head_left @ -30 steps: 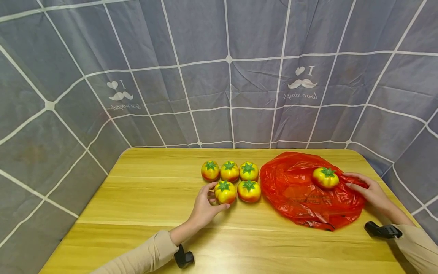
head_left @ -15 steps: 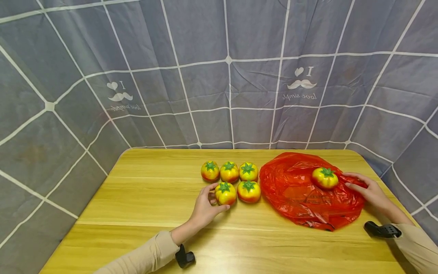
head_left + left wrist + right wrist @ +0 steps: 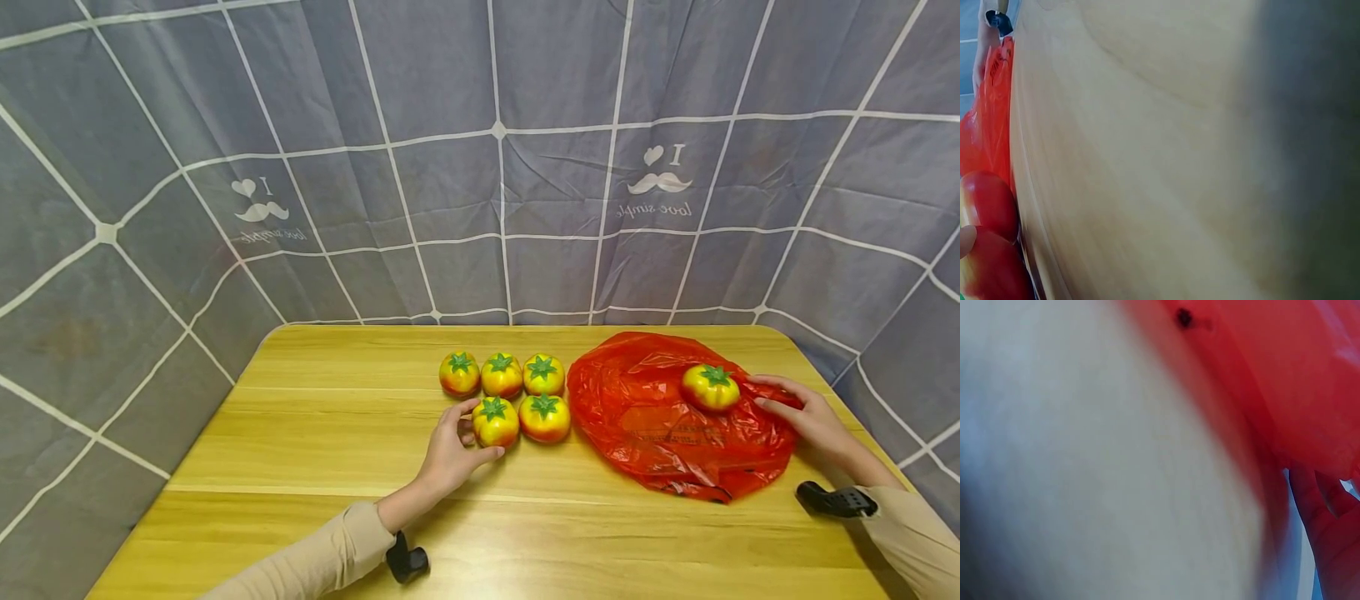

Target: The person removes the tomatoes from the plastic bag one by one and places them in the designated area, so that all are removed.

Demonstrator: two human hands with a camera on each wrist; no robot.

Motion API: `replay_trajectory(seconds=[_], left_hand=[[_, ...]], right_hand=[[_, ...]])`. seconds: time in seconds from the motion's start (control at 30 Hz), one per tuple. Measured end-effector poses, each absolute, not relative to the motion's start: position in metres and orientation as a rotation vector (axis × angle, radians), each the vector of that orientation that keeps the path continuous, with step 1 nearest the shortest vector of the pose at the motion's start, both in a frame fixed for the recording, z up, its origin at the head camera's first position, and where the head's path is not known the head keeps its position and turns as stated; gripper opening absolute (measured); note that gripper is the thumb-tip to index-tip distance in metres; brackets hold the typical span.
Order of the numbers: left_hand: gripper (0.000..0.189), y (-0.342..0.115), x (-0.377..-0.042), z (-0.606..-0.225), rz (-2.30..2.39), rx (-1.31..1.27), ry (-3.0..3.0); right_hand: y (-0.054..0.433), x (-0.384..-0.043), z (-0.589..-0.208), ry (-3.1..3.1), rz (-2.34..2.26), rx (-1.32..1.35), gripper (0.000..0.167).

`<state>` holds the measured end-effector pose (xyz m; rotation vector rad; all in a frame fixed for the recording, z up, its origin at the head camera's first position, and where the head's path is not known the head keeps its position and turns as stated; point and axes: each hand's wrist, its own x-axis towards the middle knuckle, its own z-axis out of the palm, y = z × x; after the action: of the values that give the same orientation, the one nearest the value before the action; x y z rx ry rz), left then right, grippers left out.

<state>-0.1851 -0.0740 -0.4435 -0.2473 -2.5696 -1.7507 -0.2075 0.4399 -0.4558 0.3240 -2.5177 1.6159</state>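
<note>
My left hand (image 3: 450, 454) curls round a yellow-red tomato (image 3: 496, 423) with a green star-shaped leaf top, thumb at its near side and fingers at its left. To its right stands a second tomato (image 3: 544, 418). Behind them is a row of three more, including the leftmost tomato (image 3: 459, 373). A crumpled red plastic bag (image 3: 637, 454) lies spread on the right, bearing another tomato (image 3: 710, 388). Beside that one, my right hand (image 3: 813, 421) rests at the bag's right edge, its fingers and thumb extended. In the right wrist view, the red bag (image 3: 1291, 381) partly covers its fingers.
The wooden table (image 3: 315, 450) has rounded far corners. A grey curtain (image 3: 442, 192) with white lines hangs behind it and on both sides. Black straps sit on both wrists, such as the right strap (image 3: 836, 502).
The whole head view has shifted very slightly. My left hand keeps its hold on the tomato, and my right hand stays at the bag.
</note>
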Motion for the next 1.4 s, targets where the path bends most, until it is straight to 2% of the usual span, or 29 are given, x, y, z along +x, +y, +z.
replay_trajectory(seconds=[0.83, 1.4], left_hand=[[0.069, -0.0777, -0.1903, -0.4418, -1.859, -0.244, -2.556], [0.073, -0.0762, -0.1883, -0.4391, -1.938, -0.261, -2.546]], right_hand=[[0.4409, -0.2097, -0.4569, -2.538, 1.573, 0.338, 0.043], [0.4416, -0.2084, -0.4570, -2.555, 1.540, 0.304, 0.041]])
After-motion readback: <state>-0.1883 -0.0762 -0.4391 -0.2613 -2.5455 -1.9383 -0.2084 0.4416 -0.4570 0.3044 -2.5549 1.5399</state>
